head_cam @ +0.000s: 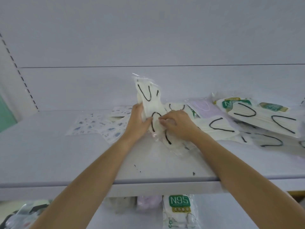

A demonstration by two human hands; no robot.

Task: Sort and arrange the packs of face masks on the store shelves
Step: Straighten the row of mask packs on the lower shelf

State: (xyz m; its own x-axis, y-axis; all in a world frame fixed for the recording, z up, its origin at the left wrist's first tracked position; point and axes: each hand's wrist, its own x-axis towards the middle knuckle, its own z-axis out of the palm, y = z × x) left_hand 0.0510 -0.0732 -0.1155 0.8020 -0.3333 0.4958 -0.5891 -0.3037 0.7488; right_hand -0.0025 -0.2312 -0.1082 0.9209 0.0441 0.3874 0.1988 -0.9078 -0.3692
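Both forearms reach up from the bottom of the frame and meet at the centre of the shelf (66,154). The left hand (138,121) comes in from the lower left with its wrist straight. Its thumb lies across the front of the upright pack (148,100) and its fingers wrap behind, so it grips the pack's left edge. The pack holds white masks with black ear loops and stands tilted, its top leaning toward the upper left against the back panel (148,38).

The right hand (178,124) comes in from the lower right, knuckles up and fingers curled. The fingertips pinch the lower end of the same pack. A flat pack (168,139) lies under this hand; whether the fingers also catch it cannot be told.

Just left of the hands, patterned packs (99,126) lie flat. To the right, a lilac pack (204,108) and a pile of white packs (257,118) overlap, running to the right edge of the frame.

The shelf is bare in front of the hands down to its front edge, and along its left part up to the slotted upright (21,75). Below the front edge, an N95 pack (179,210) sits on the lower shelf (231,217).
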